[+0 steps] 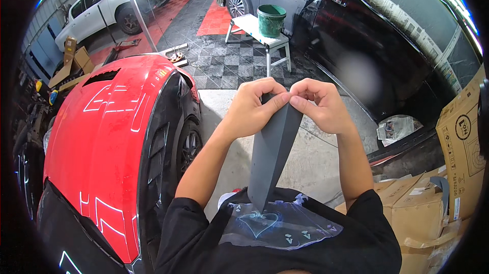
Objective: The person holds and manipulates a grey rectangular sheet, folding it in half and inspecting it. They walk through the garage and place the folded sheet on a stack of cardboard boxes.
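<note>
Thumbs are pressing against curled forefingers as the bare left hand (257, 108) and the bare right hand (323, 106) are pinching the top end of a dark grey, thin, creased sheet (275, 146); neither hand is lying open. The sheet is hanging just below the centre of the view, its lower tip pointing toward six o'clock, where a black printed T-shirt (305, 223) is lying behind it; whether the two are touching, I cannot tell. The fingertips are meeting side by side, probably because paired pinches are steadying so flimsy a piece and aligning its edges. At nine o'clock a glossy red car (102, 141) is standing well apart from the hands. Just past twelve, a green round bucket (271, 21) is resting on a white-topped folding bench (247, 23), presumably because that height is sparing some stooping. At one o'clock a glossy black van (351, 44) is wearing printed paper strips (407, 34) around its window, likely shielding the glass. Toward four, brown cardboard boxes (417, 207) are crowding the side.
</note>
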Available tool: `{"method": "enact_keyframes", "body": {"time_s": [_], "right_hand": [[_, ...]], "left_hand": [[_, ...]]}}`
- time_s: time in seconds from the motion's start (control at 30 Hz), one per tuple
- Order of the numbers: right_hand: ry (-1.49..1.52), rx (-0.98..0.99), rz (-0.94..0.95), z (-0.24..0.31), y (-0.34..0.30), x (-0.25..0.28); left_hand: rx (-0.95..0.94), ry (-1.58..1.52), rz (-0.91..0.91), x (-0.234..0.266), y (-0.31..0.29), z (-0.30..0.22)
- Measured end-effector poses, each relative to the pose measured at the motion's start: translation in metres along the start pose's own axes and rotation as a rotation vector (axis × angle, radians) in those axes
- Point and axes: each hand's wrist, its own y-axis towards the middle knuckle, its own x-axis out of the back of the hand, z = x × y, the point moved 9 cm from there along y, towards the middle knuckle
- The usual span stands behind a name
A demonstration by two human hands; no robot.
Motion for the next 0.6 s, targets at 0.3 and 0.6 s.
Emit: {"method": "enact_keyframes", "body": {"time_s": [0.3, 0.6], "right_hand": [[0.077, -0.043, -0.081, -0.013, 0.0, 0.002], [0.06, -0.03, -0.141, -0.016, -0.002, 0.0]], "left_hand": [[-0.072, 0.002, -0.153, 0.001, -0.002, -0.001], [-0.013, -0.084, -0.235, 0.0, -0.007, 0.015]]}}
